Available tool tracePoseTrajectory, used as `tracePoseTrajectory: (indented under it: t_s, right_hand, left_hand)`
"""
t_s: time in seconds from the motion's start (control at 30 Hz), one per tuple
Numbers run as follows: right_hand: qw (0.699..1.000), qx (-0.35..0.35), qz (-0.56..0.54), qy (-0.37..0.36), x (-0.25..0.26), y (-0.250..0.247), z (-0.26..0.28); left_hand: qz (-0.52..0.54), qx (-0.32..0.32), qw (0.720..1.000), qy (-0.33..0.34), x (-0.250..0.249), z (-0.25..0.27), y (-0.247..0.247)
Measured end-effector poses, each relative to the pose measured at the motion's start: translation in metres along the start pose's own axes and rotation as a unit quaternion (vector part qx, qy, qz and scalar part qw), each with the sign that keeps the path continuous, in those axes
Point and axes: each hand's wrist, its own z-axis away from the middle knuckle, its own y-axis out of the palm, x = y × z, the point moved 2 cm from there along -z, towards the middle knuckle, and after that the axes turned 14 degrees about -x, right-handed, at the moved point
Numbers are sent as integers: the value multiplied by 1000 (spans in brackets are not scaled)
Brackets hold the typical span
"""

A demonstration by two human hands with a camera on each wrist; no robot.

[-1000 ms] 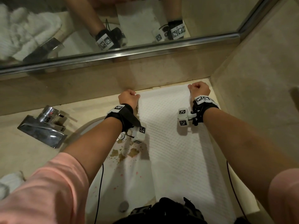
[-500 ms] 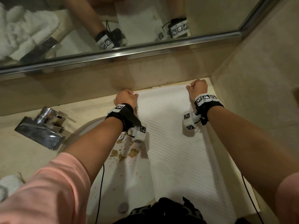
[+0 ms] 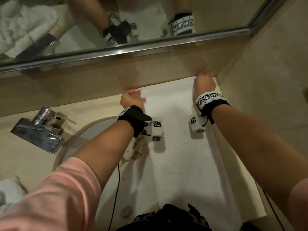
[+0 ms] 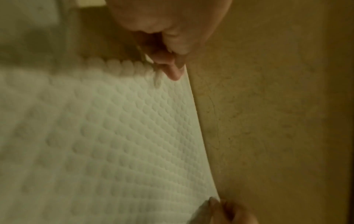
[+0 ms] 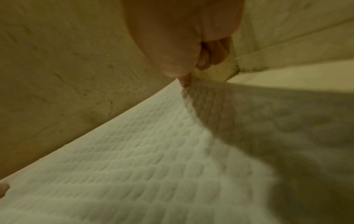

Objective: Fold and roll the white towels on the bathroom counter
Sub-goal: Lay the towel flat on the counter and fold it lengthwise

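A white waffle-textured towel [image 3: 180,147] lies lengthwise on the counter, from the back wall toward me, partly over the sink. My left hand [image 3: 131,99] pinches its far left corner, also seen in the left wrist view on the towel [image 4: 114,128] under my left hand [image 4: 170,66]. My right hand [image 3: 204,82] pinches the far right corner by the wall corner. The right wrist view shows the towel [image 5: 153,159] held by the fingertips of my right hand [image 5: 184,80] against the back wall.
A chrome faucet [image 3: 38,129] stands left of the sink [image 3: 80,139], whose basin shows brown stains [image 3: 136,152]. A mirror [image 3: 116,22] runs along the back wall. The right wall [image 3: 266,80] closes the corner. More white towels [image 3: 8,190] lie at the left edge.
Both hands have carried the towel's far edge away from me, up against the back wall; the right hand now sits in the wall corner.
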Motion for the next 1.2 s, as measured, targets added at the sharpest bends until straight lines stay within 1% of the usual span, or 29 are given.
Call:
tracePoseTrajectory:
  t_s: [0.03,0.1,0.17,0.23,0.33,0.43,0.47,0.57,0.63,0.7,0.77,0.83,0.93,0.97,1.03,1.07,1.1,1.13,1.2]
  right_hand:
    - [1000,1,-12,8,-2,0,1]
    - [998,4,-59,39,-7,3,-1]
    - [987,18,-130,95,-10,10,-3]
    - [968,38,-194,154,-10,17,-6]
    - [940,44,-265,210,-16,27,-9]
    - [929,89,-293,210,-23,23,-4]
    - [930,94,-292,201,-25,17,1]
    - [918,64,-348,178,-25,-6,25]
    - [918,61,-355,167,-33,-19,48]
    - [907,74,-371,186,-46,-25,72]
    - [900,71,-374,215,-60,-31,100]
    - [903,62,-355,235,-76,-39,129]
    - [909,54,-320,261,-97,-46,166]
    - [910,51,-312,270,-105,-47,178]
    - [911,56,-290,289,-118,-51,199]
    - [914,64,-272,293,-125,-52,210]
    - [921,73,-250,291,-132,-53,222]
    - [928,81,-227,285,-139,-56,237]
    - [942,91,-188,264,-150,-60,264]
  left_hand:
    - [16,-7,1000,-22,2,0,2]
    - [47,-16,998,-44,3,-1,4]
    - [39,-20,999,-30,6,-2,6]
    - [23,-19,999,-15,5,-3,7]
    - [21,-15,1000,-10,3,-7,8]
    - [-28,-4,999,18,4,-10,3]
    - [-42,-1,998,35,4,-8,1]
    - [-43,6,996,74,8,-6,-8]
    - [-34,9,996,81,14,-7,-15]
    - [-39,11,994,98,16,-6,-21]
    - [-73,21,987,142,11,3,-31]
    - [-117,19,978,173,12,12,-42]
    - [-153,27,971,183,17,26,-53]
    - [-186,36,962,195,20,32,-57]
    - [-223,62,955,183,24,43,-65]
    - [-262,81,945,176,28,47,-69]
    - [-317,105,928,164,31,53,-73]
    - [-344,120,919,148,36,57,-77]
    - [-403,154,898,82,48,63,-85]
